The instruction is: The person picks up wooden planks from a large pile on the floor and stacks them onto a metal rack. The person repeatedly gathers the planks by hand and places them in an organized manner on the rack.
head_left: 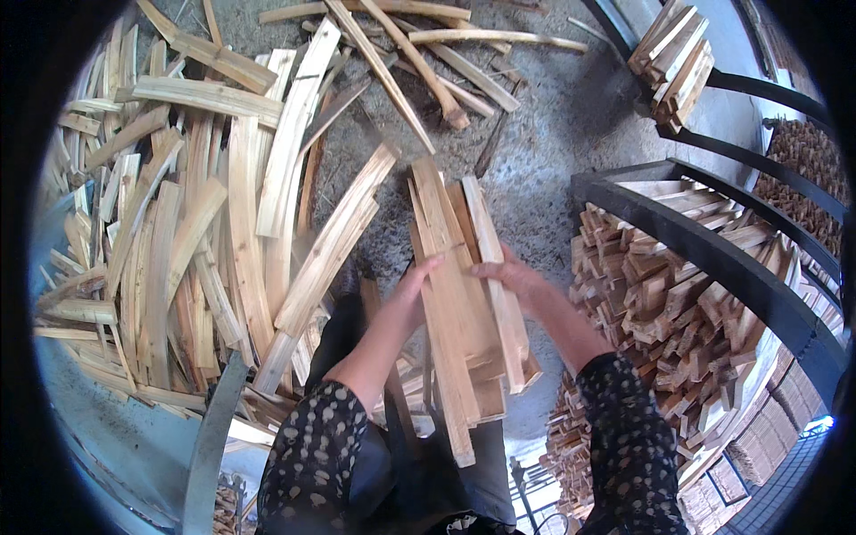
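Between my two hands is a bundle of wooden slats [459, 303], several pieces of uneven length lying side by side above my lap. My left hand [415, 283] grips the bundle's left side, its thumb over the front slat. On the other side my right hand [510, 278] is closed round the right slat, with the thumb laid over the top. The undersides of the slats and most of my fingers are hidden. Just left of the bundle, a pair of pale slats [334, 241] leans at a slant.
A big heap of loose slats [201, 232] fills the left. More strips [437, 53] lie on the concrete floor ahead. At right, a dark metal frame [713, 245] stands over stacked short wood pieces [669, 303]. Another small stack [673, 62] rests on metal bars at upper right.
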`<state>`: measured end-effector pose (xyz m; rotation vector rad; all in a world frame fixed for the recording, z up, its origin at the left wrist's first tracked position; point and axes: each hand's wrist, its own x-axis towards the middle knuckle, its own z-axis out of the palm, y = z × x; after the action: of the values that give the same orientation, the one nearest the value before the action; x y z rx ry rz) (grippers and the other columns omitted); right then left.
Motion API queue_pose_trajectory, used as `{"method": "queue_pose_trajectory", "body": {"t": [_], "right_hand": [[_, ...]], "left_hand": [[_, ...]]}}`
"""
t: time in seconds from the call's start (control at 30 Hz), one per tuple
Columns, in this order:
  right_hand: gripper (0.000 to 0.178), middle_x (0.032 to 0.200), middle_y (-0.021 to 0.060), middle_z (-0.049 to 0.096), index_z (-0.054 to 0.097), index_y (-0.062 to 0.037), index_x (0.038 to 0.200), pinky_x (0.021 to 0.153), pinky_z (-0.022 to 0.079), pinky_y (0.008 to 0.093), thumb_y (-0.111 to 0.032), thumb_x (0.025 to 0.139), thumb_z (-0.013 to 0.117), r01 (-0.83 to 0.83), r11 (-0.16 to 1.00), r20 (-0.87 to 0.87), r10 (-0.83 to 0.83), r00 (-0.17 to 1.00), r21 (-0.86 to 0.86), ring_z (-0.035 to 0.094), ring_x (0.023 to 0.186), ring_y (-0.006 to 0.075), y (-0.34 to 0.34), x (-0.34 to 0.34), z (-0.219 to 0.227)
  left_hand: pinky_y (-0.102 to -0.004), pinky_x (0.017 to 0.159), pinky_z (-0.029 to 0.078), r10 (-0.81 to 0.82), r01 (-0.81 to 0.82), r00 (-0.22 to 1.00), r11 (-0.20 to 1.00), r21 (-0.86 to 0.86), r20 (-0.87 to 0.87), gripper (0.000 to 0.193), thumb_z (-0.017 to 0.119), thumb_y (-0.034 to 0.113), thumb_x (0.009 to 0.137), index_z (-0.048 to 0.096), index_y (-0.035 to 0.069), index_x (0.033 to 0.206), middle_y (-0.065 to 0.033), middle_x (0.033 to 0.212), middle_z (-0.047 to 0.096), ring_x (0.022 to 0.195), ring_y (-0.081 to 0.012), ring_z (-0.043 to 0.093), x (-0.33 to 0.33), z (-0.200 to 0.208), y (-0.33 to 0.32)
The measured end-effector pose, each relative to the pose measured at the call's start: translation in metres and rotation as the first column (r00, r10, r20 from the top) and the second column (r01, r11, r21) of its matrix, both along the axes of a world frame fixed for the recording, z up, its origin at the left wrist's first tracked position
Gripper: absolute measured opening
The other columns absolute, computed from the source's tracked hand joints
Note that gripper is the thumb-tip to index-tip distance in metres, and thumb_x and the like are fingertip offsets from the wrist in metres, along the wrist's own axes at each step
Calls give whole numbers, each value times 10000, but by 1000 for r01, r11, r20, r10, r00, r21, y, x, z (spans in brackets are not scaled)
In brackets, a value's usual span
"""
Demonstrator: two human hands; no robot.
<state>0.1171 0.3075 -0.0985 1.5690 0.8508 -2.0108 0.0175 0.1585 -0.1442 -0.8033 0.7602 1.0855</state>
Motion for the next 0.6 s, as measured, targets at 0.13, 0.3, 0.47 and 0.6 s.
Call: {"method": "queue_pose_trajectory", "body": {"t": [0.13, 0.3, 0.47, 0.6], "right_hand": [[813, 1166, 141, 463, 204, -64, 1326, 893, 392, 380, -103, 668, 679, 50, 989, -86, -38, 996, 139, 472, 1052, 247, -31, 24, 30], [952, 1327, 195, 294, 82, -23, 1353, 1017, 246, 350, -87, 620, 685, -85, 926, -219, 175, 960, 367, 272, 1246, 271, -50, 43, 147], [1046, 1395, 200, 163, -24, 2, 1359, 1052, 147, 333, -125, 610, 696, -53, 779, -308, 309, 900, 625, 146, 1301, 258, -61, 27, 273], [1029, 1390, 217, 149, 8, 19, 1355, 1058, 137, 347, -193, 614, 689, 89, 630, -453, 445, 772, 771, 135, 1301, 273, -40, 31, 327]], "left_hand": [[-335, 826, 442, -87, 96, 949, 995, 16, -304, 633, 608, 187, 721, 325, 62, 1273, -117, 1143, 486, 998, -218, 511, 15, 24, -15], [-354, 895, 392, -151, 187, 883, 982, 38, -443, 751, 627, 170, 671, 248, 81, 1313, -103, 1190, 426, 1082, -214, 441, 27, 134, -46], [-346, 897, 385, 84, 79, 856, 953, 291, -510, 731, 611, 134, 641, 273, 68, 1286, -106, 1141, 435, 1084, -219, 432, -5, 268, -39], [-321, 849, 412, 68, 197, 722, 934, 298, -689, 601, 614, 117, 653, 377, -17, 1189, -88, 1077, 481, 1003, -190, 477, -11, 320, -29]]}}
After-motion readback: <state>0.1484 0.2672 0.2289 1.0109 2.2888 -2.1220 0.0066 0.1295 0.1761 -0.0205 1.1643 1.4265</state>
